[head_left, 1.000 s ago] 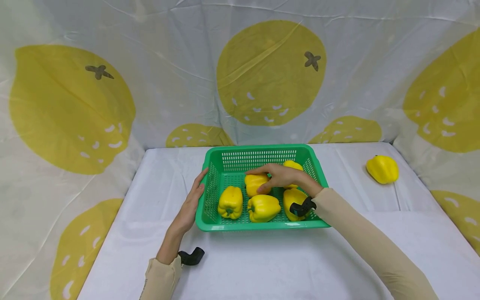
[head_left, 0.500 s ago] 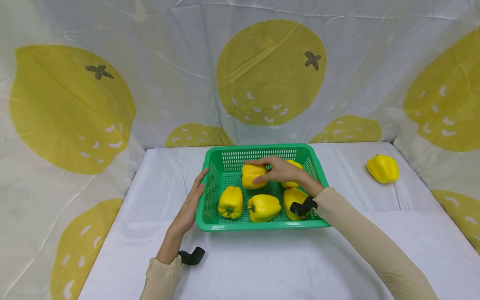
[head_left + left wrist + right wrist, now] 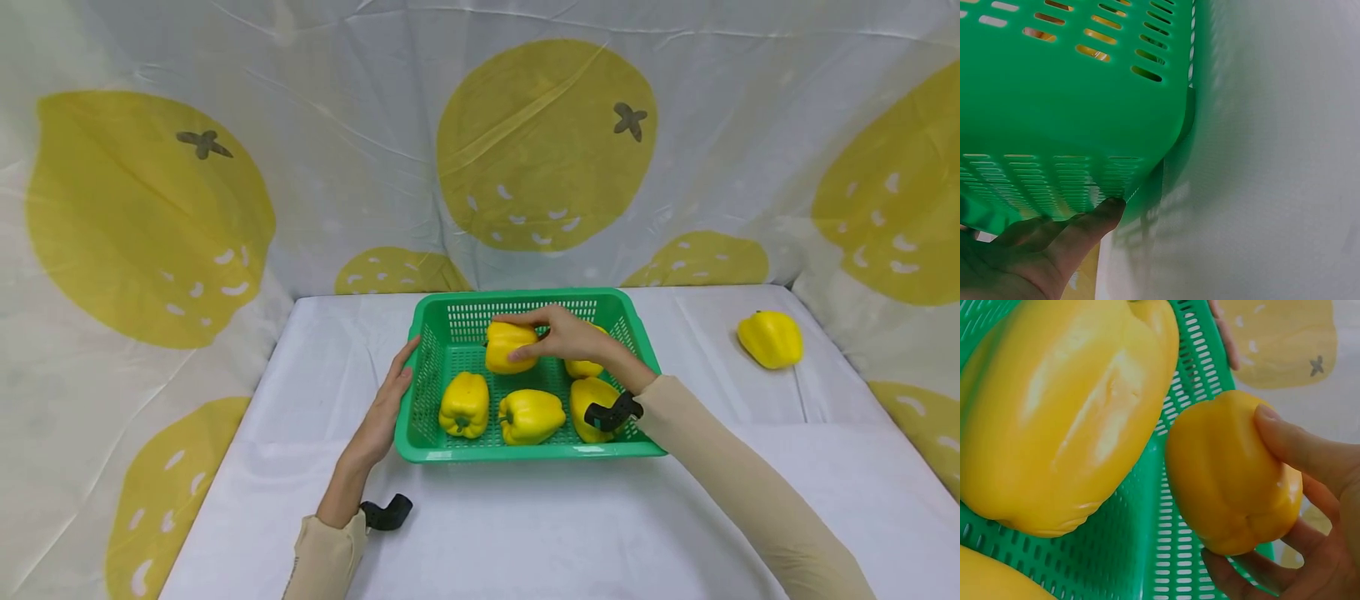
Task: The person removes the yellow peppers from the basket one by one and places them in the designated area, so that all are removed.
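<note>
My right hand [image 3: 564, 335] holds a yellow bell pepper [image 3: 504, 348] over the back middle of a green plastic basket [image 3: 525, 454]. In the right wrist view, the thumb lies on one side of this pepper and the fingers curl beneath the other. My left hand [image 3: 380, 414] rests against the basket's left side. The left wrist view shows its fingers [image 3: 1085, 231] fairly straight, touching the slotted wall. Inside the basket lie a pepper [image 3: 464, 406] at front left, one [image 3: 531, 417] at front middle, one [image 3: 588, 400] at front right and one [image 3: 583, 367] partly hidden behind my right hand.
Another yellow bell pepper [image 3: 770, 339] lies on the white tablecloth [image 3: 525, 533] at the far right. A white curtain [image 3: 360, 167] printed with large yellow fruit hangs behind and along both sides of the table. Black wrist cameras sit on both wrists.
My right hand has lifted the bell pepper and moved it toward the back of the basket, away from the front middle pepper. The left hand stays at the basket's side.
</note>
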A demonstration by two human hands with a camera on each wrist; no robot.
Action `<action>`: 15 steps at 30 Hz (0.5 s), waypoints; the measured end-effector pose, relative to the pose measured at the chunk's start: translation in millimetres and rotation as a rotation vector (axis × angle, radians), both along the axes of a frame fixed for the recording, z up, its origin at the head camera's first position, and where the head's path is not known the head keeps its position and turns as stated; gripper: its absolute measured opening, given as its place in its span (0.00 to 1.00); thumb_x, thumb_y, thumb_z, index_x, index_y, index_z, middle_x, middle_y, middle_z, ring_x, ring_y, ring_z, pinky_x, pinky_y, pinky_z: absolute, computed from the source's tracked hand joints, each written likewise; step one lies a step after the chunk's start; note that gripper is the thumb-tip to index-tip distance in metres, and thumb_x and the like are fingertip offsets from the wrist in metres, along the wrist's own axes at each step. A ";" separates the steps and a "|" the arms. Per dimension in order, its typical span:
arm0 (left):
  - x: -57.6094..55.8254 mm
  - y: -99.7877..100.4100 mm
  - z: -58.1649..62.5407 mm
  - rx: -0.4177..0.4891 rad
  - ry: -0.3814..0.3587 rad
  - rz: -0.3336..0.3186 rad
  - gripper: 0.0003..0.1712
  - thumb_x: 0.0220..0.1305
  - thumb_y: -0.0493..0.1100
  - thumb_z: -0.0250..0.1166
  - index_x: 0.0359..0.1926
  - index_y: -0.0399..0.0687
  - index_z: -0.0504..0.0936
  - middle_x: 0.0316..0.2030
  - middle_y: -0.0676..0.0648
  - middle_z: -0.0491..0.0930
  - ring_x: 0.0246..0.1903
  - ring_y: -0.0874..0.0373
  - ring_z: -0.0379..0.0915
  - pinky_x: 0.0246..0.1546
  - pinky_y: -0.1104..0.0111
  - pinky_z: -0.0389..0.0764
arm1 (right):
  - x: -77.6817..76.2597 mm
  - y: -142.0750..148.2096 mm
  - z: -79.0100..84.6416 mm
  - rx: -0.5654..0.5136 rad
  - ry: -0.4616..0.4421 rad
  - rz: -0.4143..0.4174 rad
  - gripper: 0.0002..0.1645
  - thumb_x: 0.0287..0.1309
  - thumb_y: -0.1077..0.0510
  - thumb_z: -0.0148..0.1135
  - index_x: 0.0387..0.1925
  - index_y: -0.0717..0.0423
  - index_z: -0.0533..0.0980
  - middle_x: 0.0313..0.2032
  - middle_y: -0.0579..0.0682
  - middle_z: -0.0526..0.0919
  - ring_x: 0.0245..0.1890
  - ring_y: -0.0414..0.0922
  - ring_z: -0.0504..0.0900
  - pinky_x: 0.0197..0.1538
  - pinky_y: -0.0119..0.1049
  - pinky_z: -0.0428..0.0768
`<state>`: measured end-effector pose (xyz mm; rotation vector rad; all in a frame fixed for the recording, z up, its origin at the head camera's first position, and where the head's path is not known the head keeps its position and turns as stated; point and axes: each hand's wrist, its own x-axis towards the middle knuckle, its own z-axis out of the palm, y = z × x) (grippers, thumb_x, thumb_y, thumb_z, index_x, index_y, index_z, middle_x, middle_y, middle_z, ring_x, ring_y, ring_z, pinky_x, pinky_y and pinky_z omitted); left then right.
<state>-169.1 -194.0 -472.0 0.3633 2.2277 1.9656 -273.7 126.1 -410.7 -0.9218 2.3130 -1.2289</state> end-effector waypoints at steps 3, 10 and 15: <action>0.0 0.6 0.7 -0.008 -0.003 0.003 0.31 0.86 0.56 0.31 0.83 0.67 0.44 0.84 0.49 0.37 0.83 0.44 0.32 0.79 0.36 0.39 | 0.1 1.4 2.1 -0.028 -0.014 -0.023 0.39 0.62 0.50 0.74 0.73 0.46 0.72 0.71 0.50 0.76 0.53 0.46 0.81 0.53 0.41 0.76; 0.1 1.2 1.0 -0.007 -0.011 0.008 0.30 0.86 0.56 0.31 0.83 0.69 0.44 0.84 0.49 0.37 0.83 0.44 0.33 0.78 0.36 0.40 | 4.4 3.6 12.4 -0.063 -0.046 -0.119 0.39 0.60 0.45 0.76 0.72 0.37 0.73 0.68 0.46 0.79 0.57 0.45 0.82 0.49 0.40 0.79; 1.5 0.9 1.2 -0.016 -0.012 0.014 0.30 0.86 0.57 0.31 0.83 0.71 0.44 0.84 0.52 0.38 0.83 0.47 0.32 0.79 0.36 0.39 | 8.3 6.8 21.3 -0.056 -0.040 -0.195 0.38 0.57 0.41 0.77 0.69 0.30 0.75 0.58 0.44 0.86 0.42 0.50 0.79 0.40 0.39 0.73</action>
